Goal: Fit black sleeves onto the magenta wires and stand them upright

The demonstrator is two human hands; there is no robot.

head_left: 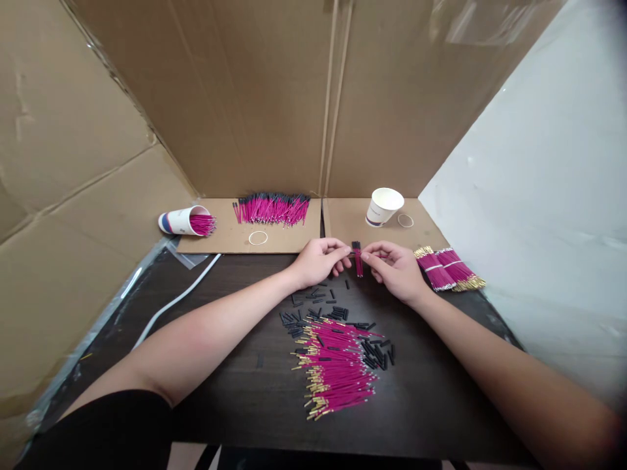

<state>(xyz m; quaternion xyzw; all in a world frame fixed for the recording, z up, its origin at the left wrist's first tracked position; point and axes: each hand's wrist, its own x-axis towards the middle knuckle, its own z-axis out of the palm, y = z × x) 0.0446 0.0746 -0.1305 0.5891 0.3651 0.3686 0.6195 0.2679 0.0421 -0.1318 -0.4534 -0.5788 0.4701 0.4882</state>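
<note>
My left hand (321, 260) and my right hand (396, 267) meet over the dark table (235, 385), both pinching a small bunch of magenta wires with black sleeves (357, 258) held upright between the fingertips. Just below the hands, loose black sleeves (318, 303) are scattered. Nearer to me lies a pile of magenta wires with gold tips (336, 369), mixed with more black sleeves.
A row of sleeved magenta wires (273, 207) lies on cardboard at the back. A tipped paper cup (182, 220) holds wires at left; an upright paper cup (383, 206) stands right. Two banded wire bundles (448, 267) lie beside my right hand. Rubber bands (258, 237) rest nearby. Cardboard walls surround.
</note>
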